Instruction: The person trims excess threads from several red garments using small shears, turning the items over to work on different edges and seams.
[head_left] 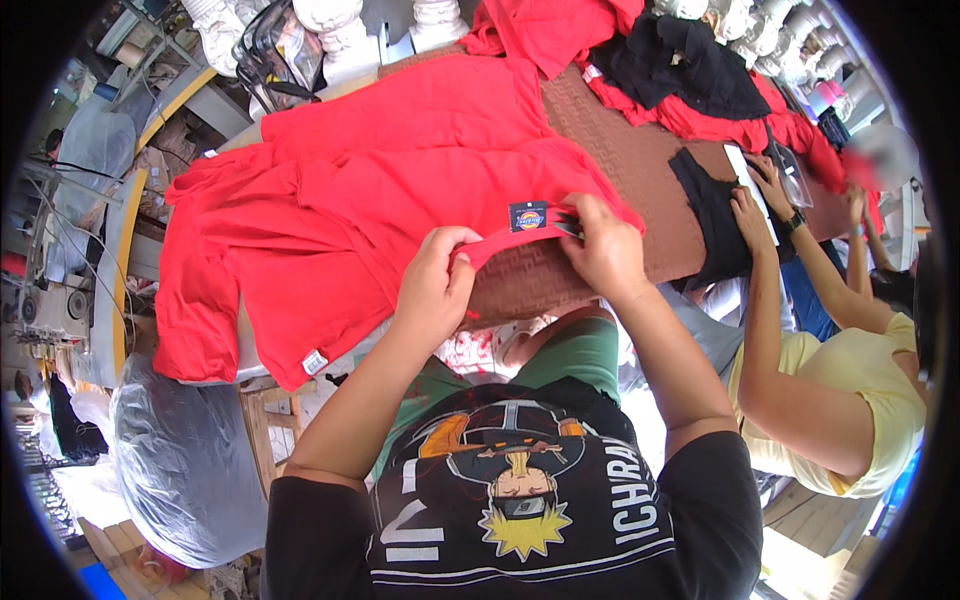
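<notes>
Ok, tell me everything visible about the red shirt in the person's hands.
The red shirt looks like soft cloth, lying rumpled on the brown table near other red cloth. The left hand and right hand hold its curved neckband. A small dark label with a colourful emblem faces up inside the neck, between the hands.

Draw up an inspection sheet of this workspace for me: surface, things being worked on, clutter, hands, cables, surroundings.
Surface: table with brown patterned cover, largely hidden by cloth.
Work: red garment, dark label inside its neckline.
Clutter: black cloth heaped over red cloth, far right.
Left hand: fingers hold the neckline.
Right hand: fingers hold the neckline beside the label; a dark item there is too hidden to identify.
Cables: thin dark wires at far left.
Surroundings: person in yellow top at right; plastic-covered bulky object at left.
</notes>
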